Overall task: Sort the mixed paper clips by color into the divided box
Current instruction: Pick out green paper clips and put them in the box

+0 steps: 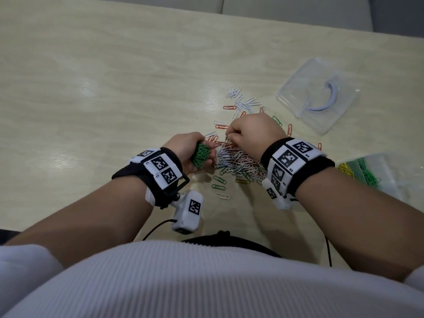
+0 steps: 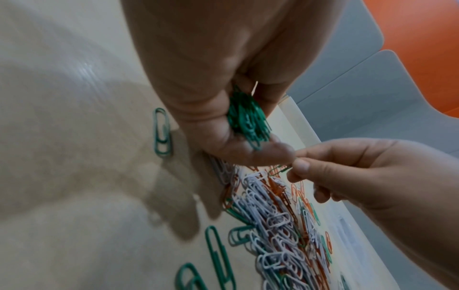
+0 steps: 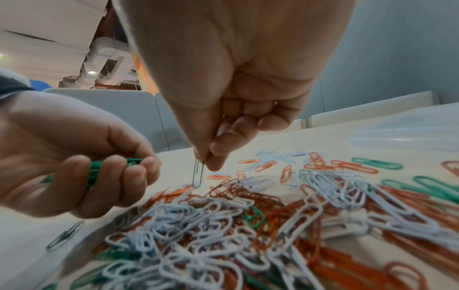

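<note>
Nearest us, our left hand (image 1: 195, 150) curls round a bunch of green clips (image 1: 202, 154), a holding store that spares trips to the divided box (image 1: 371, 173), right of the mixed pile (image 1: 238, 161) on the bench (image 1: 91, 88). Our right hand (image 1: 250, 131) pinches one green clip (image 3: 197, 174) just above the pile's far-left edge, likely for the bunch.

No readable text; wrist bands (image 1: 296, 154) carry only coded square markers, tiny characters illegible

divided box (image 1: 387, 177) cut off at right edge (contents blurred)
</note>
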Demonstrator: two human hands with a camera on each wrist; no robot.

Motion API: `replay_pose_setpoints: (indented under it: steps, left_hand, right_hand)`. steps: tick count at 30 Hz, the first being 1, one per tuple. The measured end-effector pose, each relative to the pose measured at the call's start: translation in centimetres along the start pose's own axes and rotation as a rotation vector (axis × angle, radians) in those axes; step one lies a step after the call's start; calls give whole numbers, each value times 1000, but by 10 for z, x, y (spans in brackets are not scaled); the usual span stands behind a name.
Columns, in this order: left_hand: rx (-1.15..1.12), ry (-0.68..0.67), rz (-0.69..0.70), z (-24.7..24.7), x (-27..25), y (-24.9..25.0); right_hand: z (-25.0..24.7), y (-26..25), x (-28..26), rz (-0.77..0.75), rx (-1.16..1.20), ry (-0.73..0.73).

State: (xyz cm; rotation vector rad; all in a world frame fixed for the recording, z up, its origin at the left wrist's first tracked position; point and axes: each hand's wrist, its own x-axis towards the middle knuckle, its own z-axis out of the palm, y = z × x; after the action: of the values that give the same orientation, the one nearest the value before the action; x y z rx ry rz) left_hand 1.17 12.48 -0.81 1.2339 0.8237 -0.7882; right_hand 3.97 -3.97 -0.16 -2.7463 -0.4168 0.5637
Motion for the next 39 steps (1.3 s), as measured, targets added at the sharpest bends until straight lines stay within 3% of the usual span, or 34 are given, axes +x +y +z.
replay_pose_setpoints:
  steps: [5, 8, 11, 13, 16, 21, 31, 35, 39]
  left_hand:
    - [-4, -1, 9, 2, -2, -1]
    - [-21, -20, 2, 1, -2, -3]
    - [-38, -58, 4, 4, -4, -4]
    - [-35, -75, 14, 6, -5, -4]
    - [-9, -104, -7, 6, -4, -5]
    - [15, -73, -32, 2, -3, -6]
    - [28, -33, -6, 0, -1, -7]
    - [27, -16, -1, -2, -2, -7]
    - [36, -3, 2, -3, -3, -7]
  right_hand:
    - [-2, -3, -4, 15, 54, 64]
    - [-3, -10, -9, 7, 261, 105]
    - [-6, -20, -12, -62, 388, 23]
    - [-4, -23, -12, -100, 335, -12]
    - [-2, -15, -8, -67, 214, 50]
    - [12, 10, -13, 39, -146, -96]
    - [18, 11, -14, 21, -104, 54]
    - [21, 4, -11, -22, -142, -29]
    - [25, 2, -9, -24, -165, -20]
